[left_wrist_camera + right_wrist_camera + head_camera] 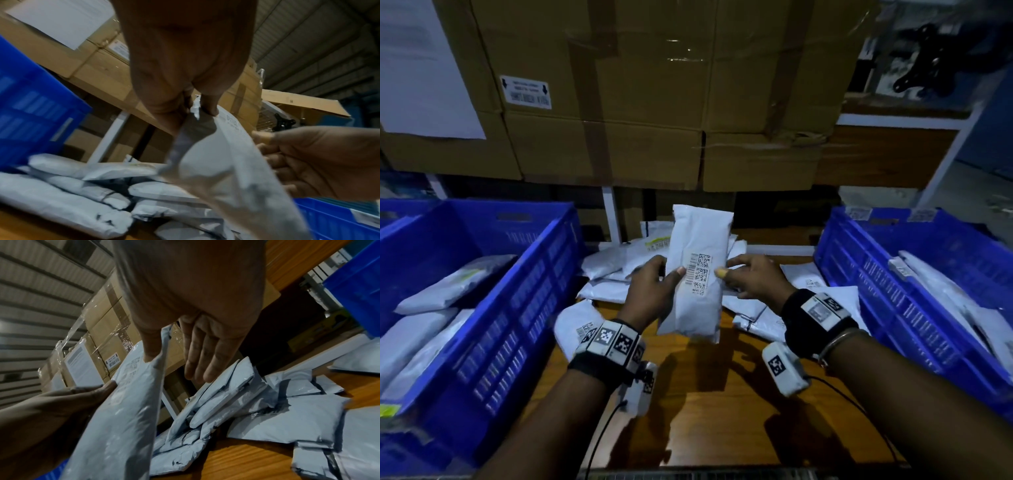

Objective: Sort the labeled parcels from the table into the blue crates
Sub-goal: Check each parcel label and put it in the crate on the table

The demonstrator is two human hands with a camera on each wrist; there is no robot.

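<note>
A white labelled parcel (697, 274) (216, 170) (123, 410) stands upright above the wooden table (722, 411), its barcode label facing me. My left hand (664, 277) (193, 110) pinches its left edge, thumb on the front and fingers behind. My right hand (736, 274) (172, 360) rests its thumb on the parcel's right edge. In the right wrist view its fingers (201, 356) are straight and stand apart from the parcel. Blue crates stand to the left (517, 308) and right (893, 308), each with white parcels inside.
A loose pile of white parcels (613, 263) (267, 410) lies on the table behind and beside the held one. Stacked cardboard boxes (654, 102) rise behind the table. A white shelf frame (611, 212) stands between the crates.
</note>
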